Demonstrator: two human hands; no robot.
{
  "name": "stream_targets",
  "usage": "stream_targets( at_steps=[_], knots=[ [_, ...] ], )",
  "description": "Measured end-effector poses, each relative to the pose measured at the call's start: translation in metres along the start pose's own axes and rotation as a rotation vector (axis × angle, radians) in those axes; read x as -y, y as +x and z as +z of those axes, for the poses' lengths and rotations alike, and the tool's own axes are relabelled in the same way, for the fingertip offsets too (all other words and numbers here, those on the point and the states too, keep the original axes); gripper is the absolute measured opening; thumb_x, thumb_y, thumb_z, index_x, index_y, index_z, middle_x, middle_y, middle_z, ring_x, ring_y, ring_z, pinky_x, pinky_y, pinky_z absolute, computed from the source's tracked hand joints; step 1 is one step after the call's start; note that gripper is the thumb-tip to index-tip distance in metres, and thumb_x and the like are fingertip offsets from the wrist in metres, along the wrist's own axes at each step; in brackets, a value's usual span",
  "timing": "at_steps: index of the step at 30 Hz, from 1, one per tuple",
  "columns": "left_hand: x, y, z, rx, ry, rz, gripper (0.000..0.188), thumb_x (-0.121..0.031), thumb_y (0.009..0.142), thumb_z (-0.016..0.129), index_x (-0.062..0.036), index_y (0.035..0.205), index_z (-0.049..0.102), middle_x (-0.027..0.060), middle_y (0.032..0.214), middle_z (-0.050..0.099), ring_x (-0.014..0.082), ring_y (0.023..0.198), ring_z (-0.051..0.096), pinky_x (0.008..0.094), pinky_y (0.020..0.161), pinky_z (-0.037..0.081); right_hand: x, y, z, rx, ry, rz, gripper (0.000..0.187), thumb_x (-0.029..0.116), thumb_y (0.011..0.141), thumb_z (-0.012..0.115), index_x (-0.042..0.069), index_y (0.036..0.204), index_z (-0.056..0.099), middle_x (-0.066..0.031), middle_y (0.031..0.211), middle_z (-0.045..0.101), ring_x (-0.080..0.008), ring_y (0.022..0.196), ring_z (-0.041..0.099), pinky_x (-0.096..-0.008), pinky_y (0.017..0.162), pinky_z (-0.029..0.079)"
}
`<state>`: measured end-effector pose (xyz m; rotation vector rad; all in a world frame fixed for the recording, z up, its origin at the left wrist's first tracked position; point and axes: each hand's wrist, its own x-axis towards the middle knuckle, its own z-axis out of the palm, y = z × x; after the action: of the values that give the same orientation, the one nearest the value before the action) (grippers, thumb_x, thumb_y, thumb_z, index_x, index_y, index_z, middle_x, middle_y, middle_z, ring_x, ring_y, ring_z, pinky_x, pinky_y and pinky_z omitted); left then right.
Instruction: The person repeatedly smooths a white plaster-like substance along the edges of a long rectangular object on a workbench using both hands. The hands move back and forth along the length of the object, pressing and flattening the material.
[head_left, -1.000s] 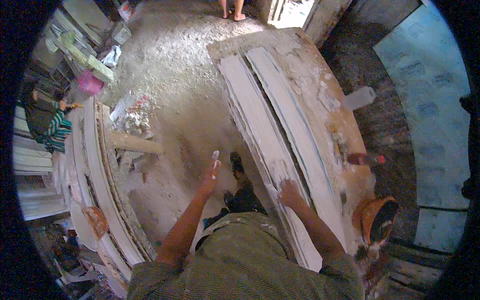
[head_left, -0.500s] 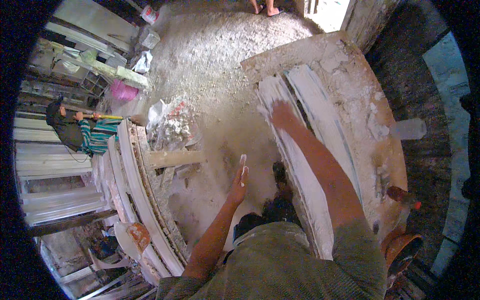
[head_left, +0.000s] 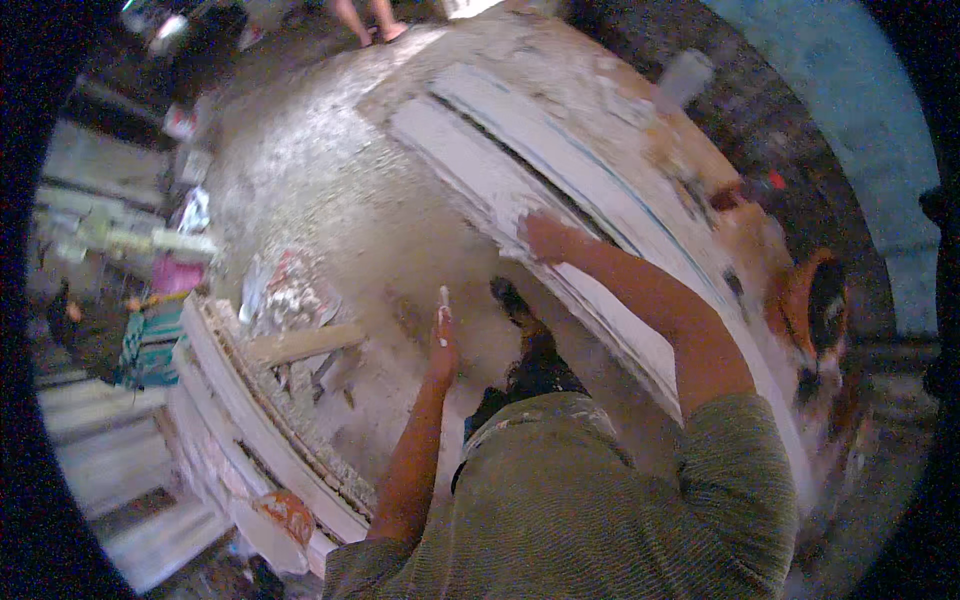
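A long white plaster-like strip lies on a dusty workbench to my right. My right hand rests on its near part, fingers spread over the surface and somewhat blurred; it grips nothing. Beside it, across a dark gap, runs a second white strip. My left hand hangs in the air above the dusty floor, seen edge-on. Its fingers are stretched out, with white smears on them, and I see nothing in it.
More long white strips are stacked at the left, with an orange-and-white bowl-like container near them. White rubble and a wooden board lie beyond. An orange bucket stands right. Another person's legs show at the far end.
My right hand has moved toward me along the white strip. My left hand stays raised with its fingers stretched. The whole view has turned, and the bench now appears more slanted.
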<state>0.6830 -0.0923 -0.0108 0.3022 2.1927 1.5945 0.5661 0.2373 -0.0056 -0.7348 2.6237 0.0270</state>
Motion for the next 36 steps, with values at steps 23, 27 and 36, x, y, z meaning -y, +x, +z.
stream_targets(
  at_steps=[23,27,36],
  knots=[
    [-0.089,-0.04,0.314,0.848,0.57,0.652,0.066,-0.016,0.1,0.059,-0.0114,0.161,0.033,0.0257,0.166,0.026,0.0402,0.154,0.025,0.0465,0.124,0.027,0.285,-0.745,0.305,-0.446,0.319,1.086,0.049,0.045,0.102,0.053,0.018,0.143,0.057,-0.0074,0.156,0.048,-0.0328,0.147,0.04,-0.0526,0.124,0.026],
    [-0.129,-0.05,0.372,1.102,0.748,0.624,0.065,-0.017,0.099,0.063,-0.0167,0.159,0.037,0.0272,0.165,0.026,0.0456,0.15,0.03,0.0488,0.121,0.033,0.319,-0.809,0.377,-0.594,0.34,1.383,0.044,0.034,0.099,0.06,0.013,0.136,0.062,-0.0115,0.147,0.056,-0.0358,0.135,0.05,-0.0523,0.117,0.036],
    [-0.164,-0.056,0.437,1.23,0.89,0.935,0.073,-0.014,0.094,0.071,-0.0188,0.159,0.038,0.0244,0.168,0.02,0.0426,0.112,0.066,0.045,0.086,0.059,0.311,-0.846,0.476,-0.886,0.321,2.303,0.036,0.023,0.099,0.057,0.001,0.126,0.064,-0.0168,0.134,0.063,-0.0333,0.118,0.06,-0.0481,0.106,0.044]
  ],
)
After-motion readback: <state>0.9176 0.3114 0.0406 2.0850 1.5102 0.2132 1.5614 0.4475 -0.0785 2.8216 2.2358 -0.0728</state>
